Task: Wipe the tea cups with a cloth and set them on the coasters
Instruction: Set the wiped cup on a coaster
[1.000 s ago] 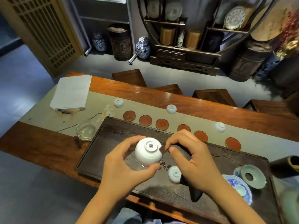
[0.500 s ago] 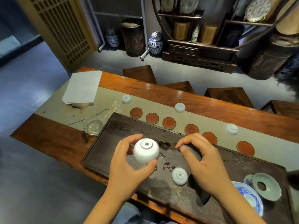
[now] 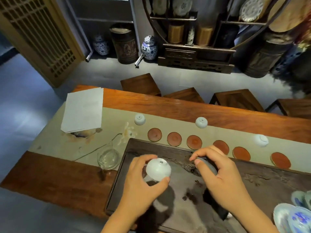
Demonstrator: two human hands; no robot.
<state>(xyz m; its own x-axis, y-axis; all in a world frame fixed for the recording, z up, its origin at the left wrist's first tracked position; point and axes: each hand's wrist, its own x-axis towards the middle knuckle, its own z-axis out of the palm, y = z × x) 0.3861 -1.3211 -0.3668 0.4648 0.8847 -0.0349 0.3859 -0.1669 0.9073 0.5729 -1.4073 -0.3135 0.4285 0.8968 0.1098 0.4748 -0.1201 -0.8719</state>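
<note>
My left hand [image 3: 143, 187] grips a white tea cup [image 3: 158, 169], held bottom-up over the dark tea tray [image 3: 262, 180]. My right hand [image 3: 220, 177] is closed on a dark grey cloth [image 3: 207, 165], a short gap to the right of the cup. Several round red-brown coasters [image 3: 174, 138] lie in a row on the beige runner behind the tray, all bare. Three more white cups stand upside down beyond them: one at the left [image 3: 140, 119], one in the middle [image 3: 201, 122], one at the right [image 3: 261, 140].
A glass pitcher [image 3: 108, 159] stands left of the tray and a white paper sheet [image 3: 83, 110] lies at the far left. Blue-and-white dishes [image 3: 292, 216] sit at the tray's right end. Loose tea leaves [image 3: 190, 196] dot the tray. Wooden stools [image 3: 140, 84] line the far side.
My left hand has drawn the cup away from my right hand and tipped it slightly. A small cup that lay on the tray under my right wrist is out of sight now.
</note>
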